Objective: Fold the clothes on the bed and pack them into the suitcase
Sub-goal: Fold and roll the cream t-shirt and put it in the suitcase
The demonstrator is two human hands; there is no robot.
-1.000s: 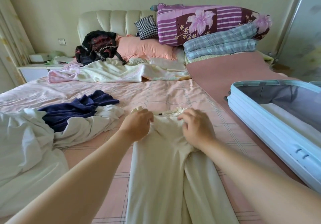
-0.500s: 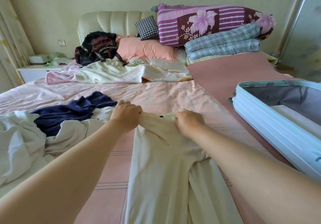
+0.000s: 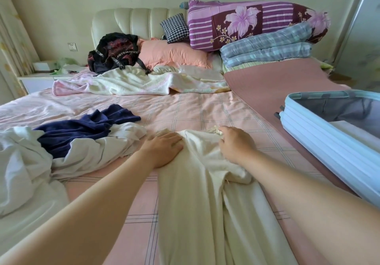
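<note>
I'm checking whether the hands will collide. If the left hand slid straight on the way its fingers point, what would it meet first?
Beyond the cream garment it presses, the left hand points up and right, so it would probably meet the right hand near its fingertips; depth is unclear.

bed (image 3: 185,108): pink checked sheet | on it: cream garment (image 3: 195,203), navy garment (image 3: 82,129), white clothes (image 3: 20,161), open suitcase (image 3: 329,141), crumpled blanket (image 3: 133,83)
</note>
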